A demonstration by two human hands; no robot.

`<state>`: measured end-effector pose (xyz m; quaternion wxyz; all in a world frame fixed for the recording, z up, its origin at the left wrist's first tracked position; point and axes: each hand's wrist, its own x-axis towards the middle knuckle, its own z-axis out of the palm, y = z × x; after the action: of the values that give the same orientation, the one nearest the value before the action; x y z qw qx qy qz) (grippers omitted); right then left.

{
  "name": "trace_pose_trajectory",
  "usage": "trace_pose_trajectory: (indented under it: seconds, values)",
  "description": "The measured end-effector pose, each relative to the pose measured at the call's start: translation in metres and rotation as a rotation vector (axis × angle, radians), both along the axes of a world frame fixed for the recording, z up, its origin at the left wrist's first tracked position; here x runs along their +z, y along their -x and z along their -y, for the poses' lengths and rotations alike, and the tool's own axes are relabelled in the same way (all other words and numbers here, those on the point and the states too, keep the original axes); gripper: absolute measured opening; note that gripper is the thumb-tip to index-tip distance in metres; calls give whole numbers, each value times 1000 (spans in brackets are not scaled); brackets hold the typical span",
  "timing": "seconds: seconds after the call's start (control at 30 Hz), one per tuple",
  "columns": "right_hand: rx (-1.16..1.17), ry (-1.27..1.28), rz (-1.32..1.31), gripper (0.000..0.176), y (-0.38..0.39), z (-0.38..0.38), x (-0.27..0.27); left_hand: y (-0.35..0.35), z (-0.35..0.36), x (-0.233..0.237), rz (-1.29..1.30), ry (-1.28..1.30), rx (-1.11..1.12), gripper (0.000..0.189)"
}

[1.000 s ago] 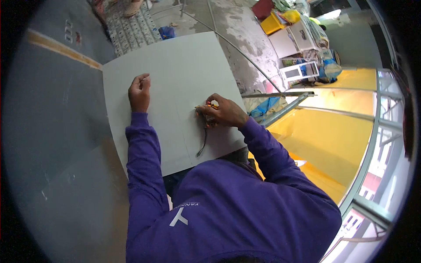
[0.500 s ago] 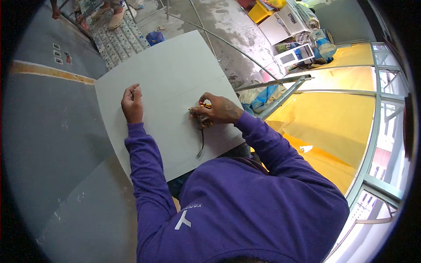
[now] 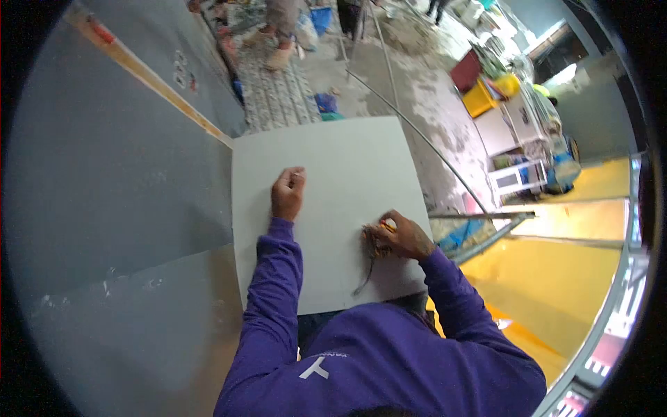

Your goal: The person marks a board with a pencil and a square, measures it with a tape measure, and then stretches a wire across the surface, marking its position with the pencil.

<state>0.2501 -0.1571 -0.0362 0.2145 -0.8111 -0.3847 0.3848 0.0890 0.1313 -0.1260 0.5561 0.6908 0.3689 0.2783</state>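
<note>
A large white board (image 3: 333, 167) lies in front of my body. Over its left part is my left hand (image 3: 288, 193), fingers curled together; whether something small is pinched in them cannot be made out. My right hand (image 3: 399, 235) is closed round a tape measure (image 3: 377, 244) with yellow and dark parts, low on the board's right side. A pencil-like yellow and red stick (image 3: 387, 226) shows between its fingers. From the tape measure a dark strap (image 3: 364, 278) trails over the board.
A grey wall (image 3: 125, 194) stands at the left. Metal poles (image 3: 438, 151) cross beyond the board's right edge. Another person's legs (image 3: 281, 31) are on perforated metal planks (image 3: 278, 94) at the top. A yellow bin (image 3: 479, 99) and yellow sheeting (image 3: 556, 278) are on the right.
The view has turned and shifted, so the board and both hands appear lower and further right. Both hands keep nearly the same pose over the board.
</note>
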Motion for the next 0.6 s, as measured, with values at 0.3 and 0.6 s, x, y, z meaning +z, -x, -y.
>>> trace_pose_trajectory:
  seconds: [0.3,0.6]
  values:
    - [-48,-17,-13,62,2,-5,7,-2,4,20,-34,6,27,25]
    - [-63,37,-52,61,5,-11,23,-3,3,12,-10,-49,53,22]
